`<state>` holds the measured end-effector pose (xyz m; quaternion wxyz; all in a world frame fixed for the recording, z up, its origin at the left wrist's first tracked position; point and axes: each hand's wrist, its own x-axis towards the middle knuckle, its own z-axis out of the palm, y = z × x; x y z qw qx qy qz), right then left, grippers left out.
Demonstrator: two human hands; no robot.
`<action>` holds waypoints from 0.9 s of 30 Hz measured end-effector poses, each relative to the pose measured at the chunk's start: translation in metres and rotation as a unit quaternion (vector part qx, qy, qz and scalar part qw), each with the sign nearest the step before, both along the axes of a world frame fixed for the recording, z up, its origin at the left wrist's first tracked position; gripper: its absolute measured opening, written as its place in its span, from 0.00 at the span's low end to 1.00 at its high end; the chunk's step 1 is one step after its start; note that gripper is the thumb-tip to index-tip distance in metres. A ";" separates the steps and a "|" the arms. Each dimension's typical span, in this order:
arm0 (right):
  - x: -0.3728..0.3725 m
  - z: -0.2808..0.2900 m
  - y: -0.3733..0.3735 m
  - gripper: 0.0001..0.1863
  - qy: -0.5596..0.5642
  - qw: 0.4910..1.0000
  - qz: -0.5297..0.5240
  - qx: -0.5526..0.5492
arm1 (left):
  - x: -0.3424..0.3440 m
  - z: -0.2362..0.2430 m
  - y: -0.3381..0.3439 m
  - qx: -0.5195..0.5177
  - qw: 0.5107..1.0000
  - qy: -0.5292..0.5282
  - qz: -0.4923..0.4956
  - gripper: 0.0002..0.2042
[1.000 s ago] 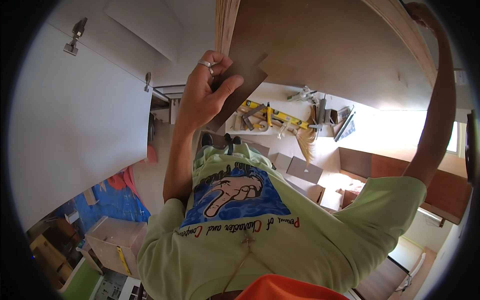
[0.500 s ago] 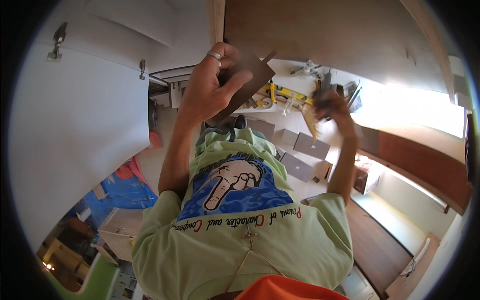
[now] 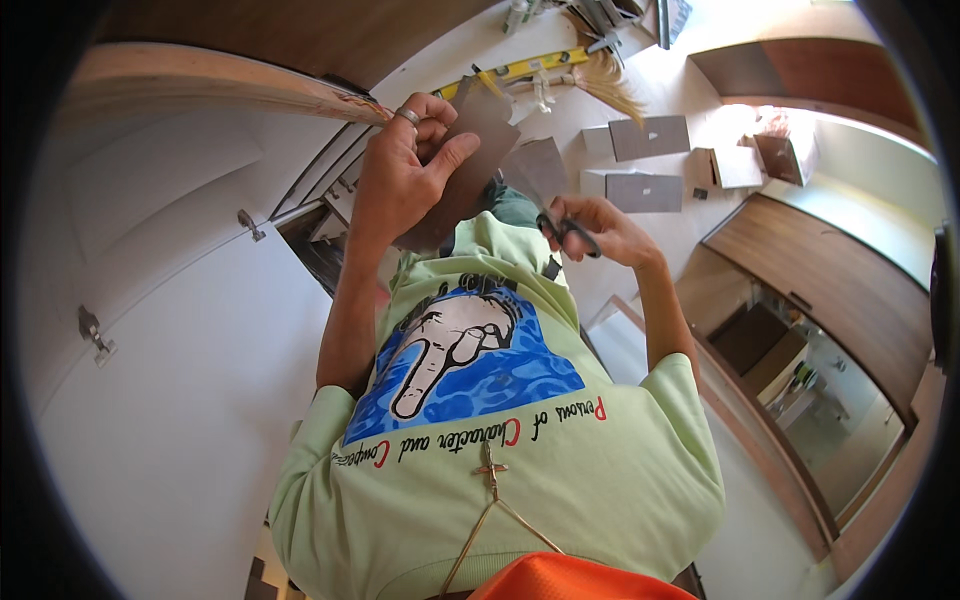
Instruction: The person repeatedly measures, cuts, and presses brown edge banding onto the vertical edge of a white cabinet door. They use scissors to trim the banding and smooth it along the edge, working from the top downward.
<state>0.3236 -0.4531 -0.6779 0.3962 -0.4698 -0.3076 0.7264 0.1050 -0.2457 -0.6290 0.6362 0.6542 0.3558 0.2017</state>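
Left hand point(image 3: 405, 165): some fingertips tucked out of sight against thin, flat brown sheet point(image 3: 480, 145); sheet's surface soft with blur. Right hand point(image 3: 612, 232): partly covers black-handled scissors point(image 3: 592, 243); blades smeared, spread cannot be told. Person's feet hidden. Bright orange fabric point(image 3: 575, 582) cut off by lower edge. Broad dark brown wooden panel point(image 3: 250, 35) cut off at top. Flat white cabinet door point(image 3: 180, 430) runs into dark rim. Small dark block point(image 3: 700, 193) on floor: too small to identify.
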 end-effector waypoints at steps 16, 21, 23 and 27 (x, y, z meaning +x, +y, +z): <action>-0.047 -0.022 0.051 0.20 0.077 0.900 -0.429 0.032 | -0.002 -0.029 -0.040 -0.248 0.966 0.055 -0.053 0.14; -0.012 -0.025 0.026 0.22 -0.008 0.974 -0.226 0.024 | -0.018 -0.031 -0.040 -0.108 0.989 0.093 -0.027 0.23; 0.014 -0.024 0.010 0.27 -0.022 0.995 -0.098 -0.016 | -0.019 -0.030 -0.033 -0.060 0.994 0.096 0.003 0.27; 0.019 -0.029 -0.003 0.36 -0.025 0.997 0.065 -0.026 | -0.021 -0.015 -0.023 -0.080 0.990 0.119 0.008 0.24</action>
